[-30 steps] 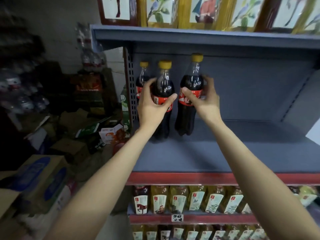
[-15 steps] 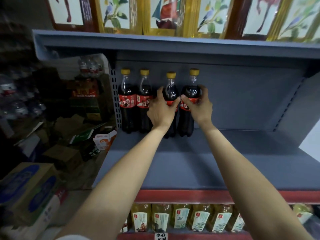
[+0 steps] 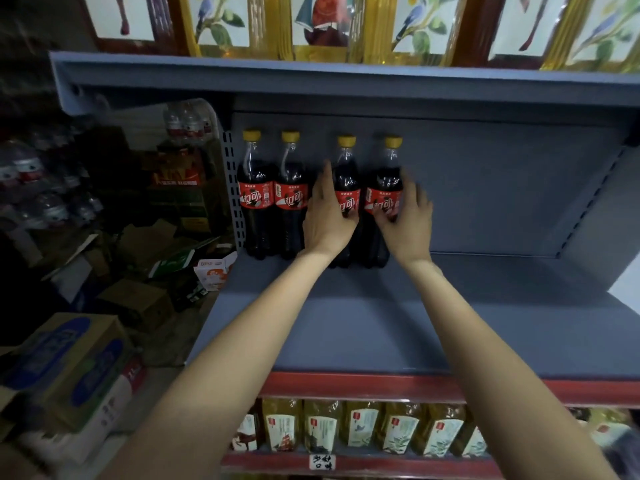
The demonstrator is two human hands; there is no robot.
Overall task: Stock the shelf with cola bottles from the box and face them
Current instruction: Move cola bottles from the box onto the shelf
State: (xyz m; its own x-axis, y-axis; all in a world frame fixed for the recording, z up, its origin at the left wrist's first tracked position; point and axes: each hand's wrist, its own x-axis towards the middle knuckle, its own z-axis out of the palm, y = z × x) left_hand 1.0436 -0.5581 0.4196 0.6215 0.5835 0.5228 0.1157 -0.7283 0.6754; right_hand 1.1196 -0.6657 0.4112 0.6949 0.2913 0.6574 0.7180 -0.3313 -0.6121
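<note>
Several cola bottles with yellow caps and red labels stand in a row at the back left of the grey shelf (image 3: 346, 323). My left hand (image 3: 325, 223) wraps the third cola bottle (image 3: 346, 174), thumb across its label and fingers pointing up along its left side. My right hand (image 3: 408, 223) holds the fourth cola bottle (image 3: 389, 181), thumb on the label and fingers round its right side, slightly blurred. The two bottles further left (image 3: 256, 199) (image 3: 291, 199) stand untouched, labels facing front.
Framed bird pictures (image 3: 322, 22) line the shelf above. Yellow drink bottles (image 3: 360, 427) fill the shelf below the red front edge (image 3: 346, 386). Cardboard boxes (image 3: 65, 368) and packs of water bottles (image 3: 24, 174) crowd the floor at the left.
Both hands carried their bottles back to the rear of the shelf beside the other two. The labels of the two held bottles now show more towards the front.
</note>
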